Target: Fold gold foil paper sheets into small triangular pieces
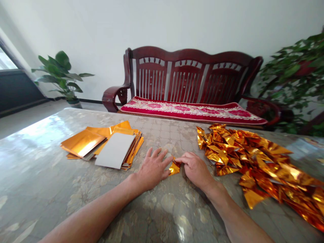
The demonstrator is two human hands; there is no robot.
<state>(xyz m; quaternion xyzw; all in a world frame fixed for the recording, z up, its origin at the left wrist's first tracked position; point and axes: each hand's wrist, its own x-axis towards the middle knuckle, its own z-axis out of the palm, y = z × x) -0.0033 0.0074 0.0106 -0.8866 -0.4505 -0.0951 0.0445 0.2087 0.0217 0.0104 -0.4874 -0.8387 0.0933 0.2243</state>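
Gold foil paper, grey-backed: one partly folded piece (174, 168), flat on the desk (164, 211), under the left fingers and at the right index fingertip. Gold shows on a pointed fold at its right-hand side; grey shows between the left fingers. The gold part's near edge runs roughly crosswise before the person; the full long axis is hidden by the hand, so its direction cannot be told.

Left hand (152, 169): palm down, fingers spread over the piece. Right hand (196, 169): index finger stretched leftward, its tip on the gold fold; other fingers curled in. Whether the thumb pinches anything cannot be told.

Left of the left fingers: one loose stack of flat rectangular gold foil sheets (84, 141), edges fanned; on it, one grey rectangular sheet face (115, 150), long axis slanting away and to the right.

Right of the right fingers: one long heap of crumpled-looking, folded gold foil pieces (227, 148), points turned many ways, the heap running from beyond the fingers toward the near right.

Beyond the fingers: one dark red-brown slatted wooden settee (174, 64), with one red floral seat cover (187, 109).
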